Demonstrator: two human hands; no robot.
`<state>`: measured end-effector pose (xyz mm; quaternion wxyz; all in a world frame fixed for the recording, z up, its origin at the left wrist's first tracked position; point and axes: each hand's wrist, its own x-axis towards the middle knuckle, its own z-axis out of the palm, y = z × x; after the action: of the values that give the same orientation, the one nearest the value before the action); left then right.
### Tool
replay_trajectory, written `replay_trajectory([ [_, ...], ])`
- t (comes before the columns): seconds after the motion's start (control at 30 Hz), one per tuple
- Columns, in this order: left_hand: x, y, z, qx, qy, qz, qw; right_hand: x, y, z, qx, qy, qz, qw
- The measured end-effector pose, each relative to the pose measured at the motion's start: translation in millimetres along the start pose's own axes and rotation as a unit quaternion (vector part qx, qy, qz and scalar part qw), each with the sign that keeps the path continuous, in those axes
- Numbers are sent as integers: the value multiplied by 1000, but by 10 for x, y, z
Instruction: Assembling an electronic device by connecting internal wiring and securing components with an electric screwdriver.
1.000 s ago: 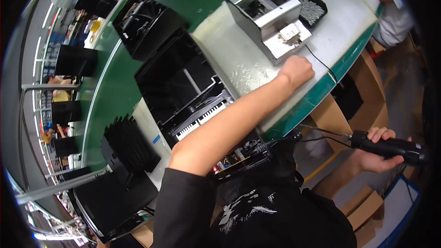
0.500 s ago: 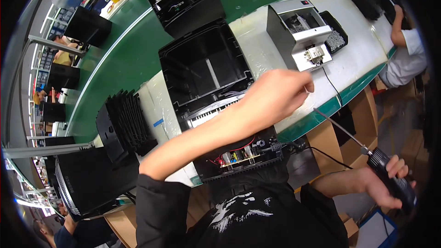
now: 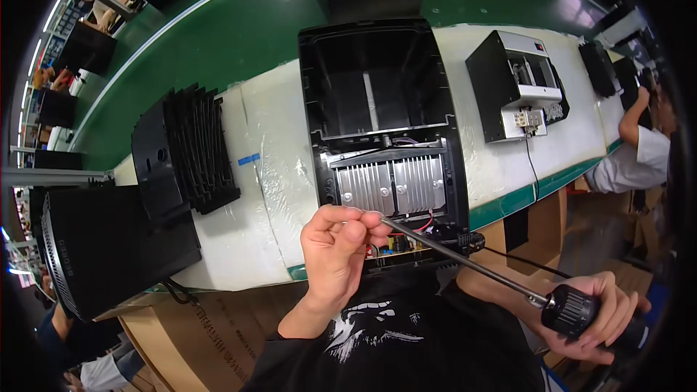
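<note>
- While the right hand (image 3: 608, 319) grips a black screwdriver (image 3: 571, 310), lower right, the left hand (image 3: 334, 255) pinches narrowly at the bit's (image 3: 468, 263) tip.
- Silver heatsink (image 3: 420, 185): centre frame.

Left hand (image 3: 335, 255) pinches while right hand (image 3: 610, 312) curls closed.

Faint lettering (image 3: 66, 260) marks the black cabinet (image 3: 131, 250), dark print (image 3: 226, 334) the cardboard box (image 3: 178, 348).

Brought left hand (image 3: 332, 252) back from silver machine (image 3: 539, 94) to tip of long bit (image 3: 465, 260); swung black driver (image 3: 571, 311) inward with right hand (image 3: 611, 311).
</note>
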<state>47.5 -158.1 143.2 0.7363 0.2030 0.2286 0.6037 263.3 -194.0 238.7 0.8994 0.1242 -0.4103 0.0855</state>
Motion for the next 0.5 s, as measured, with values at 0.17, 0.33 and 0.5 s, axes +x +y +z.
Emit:
replay_trajectory([
  [0.17, 9, -6, -153, -23, 0, 2, 1000, -85, 132, 97, 28, 14, 9, 999],
  [0.33, 16, 72, -109, 19, -10, -36, 999, -140, 149, 107, 48, 42, 45, 997],
  [0.5, 41, -23, -180, -134, -59, -40, 988, -133, 121, 135, -2, 47, 48, 998],
])
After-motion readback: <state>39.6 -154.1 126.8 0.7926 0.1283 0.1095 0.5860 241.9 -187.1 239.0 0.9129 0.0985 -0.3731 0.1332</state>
